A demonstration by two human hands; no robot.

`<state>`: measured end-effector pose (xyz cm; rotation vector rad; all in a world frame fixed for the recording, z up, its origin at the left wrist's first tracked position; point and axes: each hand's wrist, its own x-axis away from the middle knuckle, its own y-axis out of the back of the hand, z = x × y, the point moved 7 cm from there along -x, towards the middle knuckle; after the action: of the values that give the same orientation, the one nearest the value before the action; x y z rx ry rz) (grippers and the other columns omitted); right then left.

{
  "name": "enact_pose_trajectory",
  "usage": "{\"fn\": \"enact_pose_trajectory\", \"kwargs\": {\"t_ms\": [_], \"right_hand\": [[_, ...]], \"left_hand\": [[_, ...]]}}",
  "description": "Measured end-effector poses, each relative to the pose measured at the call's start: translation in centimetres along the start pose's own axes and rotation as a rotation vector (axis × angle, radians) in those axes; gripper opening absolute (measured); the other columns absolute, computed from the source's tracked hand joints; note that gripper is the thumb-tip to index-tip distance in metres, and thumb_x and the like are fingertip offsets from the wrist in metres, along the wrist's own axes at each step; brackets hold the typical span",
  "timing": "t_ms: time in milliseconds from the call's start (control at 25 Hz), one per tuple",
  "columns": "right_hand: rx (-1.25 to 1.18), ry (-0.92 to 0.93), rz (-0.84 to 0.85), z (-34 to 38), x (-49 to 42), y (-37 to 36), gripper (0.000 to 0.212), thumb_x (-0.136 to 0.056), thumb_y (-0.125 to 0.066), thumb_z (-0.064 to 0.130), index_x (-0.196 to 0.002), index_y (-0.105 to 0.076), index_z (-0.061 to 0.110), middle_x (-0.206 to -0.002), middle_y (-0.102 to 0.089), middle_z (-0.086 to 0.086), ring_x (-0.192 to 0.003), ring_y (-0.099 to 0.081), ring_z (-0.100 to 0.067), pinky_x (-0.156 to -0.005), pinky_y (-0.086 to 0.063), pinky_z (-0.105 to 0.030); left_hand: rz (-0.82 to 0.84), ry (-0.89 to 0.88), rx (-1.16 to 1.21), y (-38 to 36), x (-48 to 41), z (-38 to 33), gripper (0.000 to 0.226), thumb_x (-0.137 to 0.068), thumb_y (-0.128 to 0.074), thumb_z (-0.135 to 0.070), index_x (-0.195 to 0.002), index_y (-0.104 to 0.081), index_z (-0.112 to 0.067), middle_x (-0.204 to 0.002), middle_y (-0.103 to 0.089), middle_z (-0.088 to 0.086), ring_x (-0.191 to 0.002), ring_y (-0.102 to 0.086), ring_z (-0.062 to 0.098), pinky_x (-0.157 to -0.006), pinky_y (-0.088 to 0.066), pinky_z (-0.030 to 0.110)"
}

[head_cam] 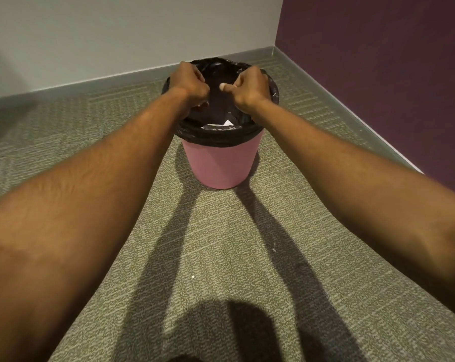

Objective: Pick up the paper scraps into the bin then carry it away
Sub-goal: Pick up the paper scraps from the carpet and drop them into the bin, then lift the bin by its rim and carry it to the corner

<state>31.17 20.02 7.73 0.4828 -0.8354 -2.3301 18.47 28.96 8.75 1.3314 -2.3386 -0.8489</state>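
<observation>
A pink bin (219, 163) lined with a black bag (221, 134) stands on the carpet near the room's corner. White paper scraps (227, 123) lie inside it, partly hidden by the liner. My left hand (188, 83) is closed over the bin's left rim, fingers curled; whether it grips the rim or the liner is unclear. My right hand (249, 90) is closed over the right rim, thumb pointing inward. Both forearms stretch out from the bottom corners of the view.
Grey-green patterned carpet (221, 257) covers the floor, with two tiny white specks (274, 249) in front of the bin. A pale wall (116, 35) runs behind, a purple wall (378, 61) to the right, meeting in a corner beyond the bin.
</observation>
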Motion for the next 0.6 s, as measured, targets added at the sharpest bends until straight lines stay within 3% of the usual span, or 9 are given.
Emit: {"fn": "enact_pose_trajectory", "kwargs": {"t_ms": [120,240,400,600], "right_hand": [[0.003,0.059,0.099,0.4,0.3,-1.3,0.042,-0.079,-0.075,0.048,-0.060,-0.056,0.015,-0.058,-0.056,0.002,-0.056,-0.052,-0.012,-0.061,-0.046,-0.028],[0.036,0.119,0.195,0.5,0.9,-2.2,0.031,-0.087,-0.069,0.038,-0.077,-0.067,0.009,-0.068,-0.061,0.000,-0.064,-0.057,-0.012,-0.067,-0.048,-0.030],[0.107,0.173,0.163,0.2,1.3,-1.5,0.020,-0.092,-0.065,0.023,-0.084,-0.072,0.007,-0.080,-0.068,-0.001,-0.077,-0.063,-0.012,-0.073,-0.050,-0.029],[0.099,0.193,0.034,0.1,1.0,1.5,0.016,-0.091,-0.063,0.015,-0.080,-0.072,0.010,-0.080,-0.069,0.002,-0.073,-0.063,-0.007,-0.064,-0.048,-0.023]], "left_hand": [[0.000,-0.025,-0.021,0.4,0.1,0.3,0.018,-0.079,-0.066,0.005,-0.080,-0.062,-0.012,-0.089,-0.069,0.020,-0.081,-0.071,0.034,-0.067,-0.061,0.046],[0.004,-0.070,-0.062,0.4,0.2,0.6,0.023,-0.081,-0.065,0.001,-0.066,-0.060,-0.016,-0.080,-0.069,0.016,-0.076,-0.071,0.032,-0.069,-0.061,0.046],[-0.012,-0.150,-0.120,0.2,0.4,1.0,0.018,-0.079,-0.064,-0.004,-0.067,-0.065,-0.017,-0.074,-0.067,0.005,-0.081,-0.069,0.024,-0.077,-0.059,0.037],[-0.167,-0.172,-0.090,1.6,1.0,1.6,0.014,-0.083,-0.057,-0.006,-0.085,-0.070,-0.011,-0.085,-0.069,0.005,-0.081,-0.063,0.017,-0.068,-0.049,0.030]]}}
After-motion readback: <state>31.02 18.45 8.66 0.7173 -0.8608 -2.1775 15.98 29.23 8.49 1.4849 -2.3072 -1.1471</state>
